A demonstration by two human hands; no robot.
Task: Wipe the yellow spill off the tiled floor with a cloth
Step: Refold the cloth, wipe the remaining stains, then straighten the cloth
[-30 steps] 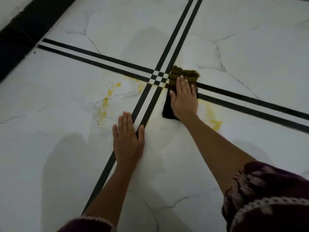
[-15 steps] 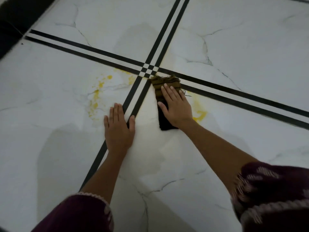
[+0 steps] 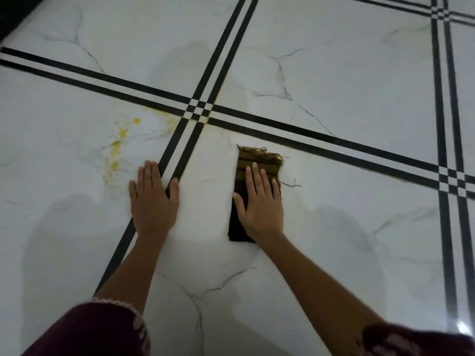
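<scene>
A folded dark cloth (image 3: pixel 258 158) with a frayed, yellow-stained far end lies on the white tiled floor (image 3: pixel 347 73). My right hand (image 3: pixel 259 204) presses flat on it with straight fingers, covering its near half. Yellow spill spots (image 3: pixel 116 147) dot the tile to the left of the black double line, with faint yellow smears near the line crossing. My left hand (image 3: pixel 153 199) rests flat on the floor, fingers straight, lying over the double line just right of the spots. No yellow shows on the tile around the cloth.
Black double lines (image 3: pixel 334 145) cross the white marble-look tiles, and a second crossing sits at the right. A dark band (image 3: pixel 15 11) runs along the top left corner. Dark maroon sleeves show at the bottom edge.
My right hand has dragged the cloth toward me from the line crossing, over the yellow patch on the right tile; that patch no longer shows. My left hand stays planted on the floor.
</scene>
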